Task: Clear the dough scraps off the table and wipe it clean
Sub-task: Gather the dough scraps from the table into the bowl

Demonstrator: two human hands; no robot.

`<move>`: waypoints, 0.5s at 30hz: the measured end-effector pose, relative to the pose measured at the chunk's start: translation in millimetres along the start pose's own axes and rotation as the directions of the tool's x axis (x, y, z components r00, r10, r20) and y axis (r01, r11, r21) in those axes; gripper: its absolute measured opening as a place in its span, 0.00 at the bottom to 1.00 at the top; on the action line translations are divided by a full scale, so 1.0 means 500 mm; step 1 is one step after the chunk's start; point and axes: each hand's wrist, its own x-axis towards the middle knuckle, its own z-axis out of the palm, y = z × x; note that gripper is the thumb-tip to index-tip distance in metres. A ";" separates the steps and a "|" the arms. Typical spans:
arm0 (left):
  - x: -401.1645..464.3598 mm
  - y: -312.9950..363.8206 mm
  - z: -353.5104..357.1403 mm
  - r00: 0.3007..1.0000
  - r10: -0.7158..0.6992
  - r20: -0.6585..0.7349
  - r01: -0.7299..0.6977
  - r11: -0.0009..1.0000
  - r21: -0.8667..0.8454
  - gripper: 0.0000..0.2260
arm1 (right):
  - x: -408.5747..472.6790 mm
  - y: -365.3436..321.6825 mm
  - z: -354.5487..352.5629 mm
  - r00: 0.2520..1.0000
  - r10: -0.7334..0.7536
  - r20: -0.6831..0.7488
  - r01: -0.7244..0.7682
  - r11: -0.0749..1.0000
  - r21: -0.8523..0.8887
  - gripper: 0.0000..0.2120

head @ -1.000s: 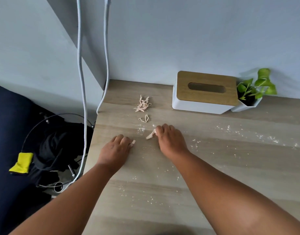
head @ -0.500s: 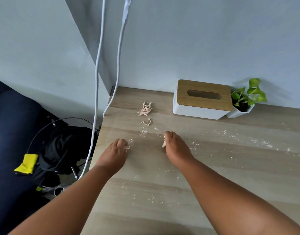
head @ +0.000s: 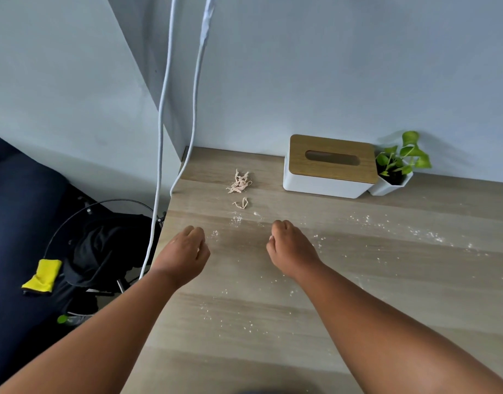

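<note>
A pile of pale pink dough scraps [head: 239, 183] lies near the back left of the wooden table [head: 386, 280], with a single curled scrap [head: 241, 203] just in front of it. White flour specks [head: 426, 233] are scattered over the tabletop. My left hand [head: 185, 251] hovers close to the table's left edge, fingers curled in; the scrap it picked up is hidden inside. My right hand [head: 290, 248] is also curled, and a pale bit of dough shows at its thumb. Both hands are in front of the loose scraps and not touching them.
A white tissue box with a wooden lid [head: 330, 166] and a small potted plant [head: 398, 169] stand against the back wall. Two white cables [head: 162, 137] hang past the table's left edge. A yellow cloth [head: 42, 275] lies on dark things left of the table.
Both hands closed round the scraps at their fingertips and lifted them off the table, drawing slightly back and apart. The camera view tilted up.
</note>
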 end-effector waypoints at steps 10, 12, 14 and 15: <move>0.053 0.005 0.014 0.998 -0.045 0.044 0.048 0.998 -0.052 0.09 | -0.004 0.017 -0.004 0.998 0.011 0.060 -0.012 1.000 0.004 0.04; 0.069 0.012 0.017 0.997 -0.055 0.051 0.058 0.997 -0.058 0.11 | -0.004 0.025 0.001 0.996 0.026 0.087 -0.026 1.000 0.004 0.05; 0.087 0.021 0.018 0.996 -0.069 0.056 0.072 0.996 -0.060 0.16 | -0.006 0.030 0.007 0.994 0.024 0.102 -0.024 1.000 0.004 0.05; 0.098 0.026 0.019 0.996 -0.070 0.057 0.074 0.996 -0.057 0.18 | -0.008 0.034 0.009 0.995 0.020 0.101 -0.020 1.000 0.005 0.06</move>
